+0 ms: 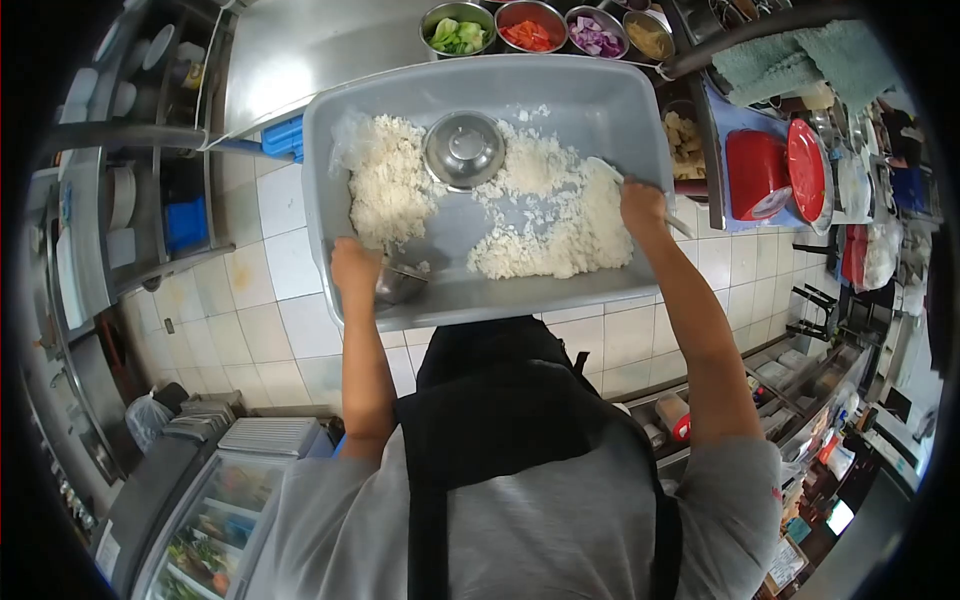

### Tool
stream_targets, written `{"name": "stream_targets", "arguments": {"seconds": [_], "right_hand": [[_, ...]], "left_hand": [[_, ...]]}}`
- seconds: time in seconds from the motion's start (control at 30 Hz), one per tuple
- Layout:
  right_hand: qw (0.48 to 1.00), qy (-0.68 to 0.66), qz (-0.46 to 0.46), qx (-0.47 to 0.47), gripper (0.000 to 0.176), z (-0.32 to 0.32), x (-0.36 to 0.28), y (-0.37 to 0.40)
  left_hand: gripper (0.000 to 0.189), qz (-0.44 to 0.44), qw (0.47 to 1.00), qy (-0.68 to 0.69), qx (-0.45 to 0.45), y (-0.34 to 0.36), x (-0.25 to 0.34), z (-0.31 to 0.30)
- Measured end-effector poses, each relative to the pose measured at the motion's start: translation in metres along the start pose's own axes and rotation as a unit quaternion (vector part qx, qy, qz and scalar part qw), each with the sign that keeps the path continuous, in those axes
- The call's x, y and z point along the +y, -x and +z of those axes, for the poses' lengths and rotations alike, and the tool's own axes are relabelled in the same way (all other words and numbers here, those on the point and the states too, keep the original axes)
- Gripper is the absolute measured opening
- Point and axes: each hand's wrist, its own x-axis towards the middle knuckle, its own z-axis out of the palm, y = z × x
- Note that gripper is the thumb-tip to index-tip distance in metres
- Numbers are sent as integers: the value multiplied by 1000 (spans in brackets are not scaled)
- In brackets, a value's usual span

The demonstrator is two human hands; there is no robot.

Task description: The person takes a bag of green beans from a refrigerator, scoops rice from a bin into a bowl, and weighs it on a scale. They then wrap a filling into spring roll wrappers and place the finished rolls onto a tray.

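A large grey plastic tub (440, 306) in front of me holds white cooked rice, with one heap (390, 185) at the left and a wider spread (565, 235) on the right. Close to the tub's near left corner, my left hand (357, 265) is closed on the edge of a metal bowl (401, 284), which is tilted and partly hidden. My right hand (643, 208) grips a rice paddle (683, 228) over the right wall; its pale head lies by the rice. Upside down among the rice rests a second metal bowl (465, 150).
Beyond the tub, on a steel counter (300, 60), stand metal bowls of green vegetable pieces (458, 37), chopped tomato (530, 36) and purple onion (596, 38). A red container (753, 175) sits at the right. Shelving (130, 200) lines the left, and a glass-topped fridge (215, 520) is at lower left.
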Motion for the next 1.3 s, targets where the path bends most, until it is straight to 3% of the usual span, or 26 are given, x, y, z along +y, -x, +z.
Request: {"name": "stream_targets", "arguments": {"seconds": [0.13, 0.27, 0.33, 0.37, 0.47, 0.5, 0.57, 0.63, 0.77, 0.83, 0.97, 1.03, 1.17, 1.3], "right_hand": [[996, -36, -78, -20, 17, -6, 8, 39], [992, -61, -82, -74, 17, 0, 12, 81], [968, -52, -210, -124, 16, -21, 18, 92], [968, -53, -212, -121, 16, -30, 24, 84], [983, -47, -167, -58, 17, -53, 37, 26], [990, -30, -137, -19, 18, -57, 32, 6], [978, 136, -155, 11, 18, -57, 23, -32], [959, 209, -174, 77, 16, -30, 13, -65], [938, 225, -245, 96, 16, -20, 22, -77], [941, 126, -315, 9, 16, -7, 25, -73], [930, 109, -352, 14, 13, 8, 10, -55], [929, 42, -362, -69, 11, 12, 6, -45], [924, 36, -369, -99, 11, 10, 7, -46], [890, 71, -378, -244, 18, -24, 8, -53]], "left_hand": [[38, 2, 995, 33, 90, 27, -7, 0], [30, 1, 991, 42, 123, 62, 11, -6], [29, -35, 995, 49, 76, 68, 15, -6], [29, -36, 995, 49, 80, 71, 16, -4], [22, -23, 990, 37, 131, 80, 21, 8], [21, 20, 988, 38, 150, 84, 24, 9], [21, 62, 983, 37, 167, 94, 35, 10], [16, 82, 965, 125, 213, 105, 53, 9], [15, 99, 956, 179, 210, 120, 53, 24], [17, 120, 941, 243, 203, 122, 54, 33], [22, 124, 925, 286, 215, 128, 51, 58], [23, 119, 919, 302, 222, 127, 53, 64], [25, 121, 906, 323, 244, 125, 52, 72], [28, 136, 911, 296, 253, 123, 53, 71]]}}
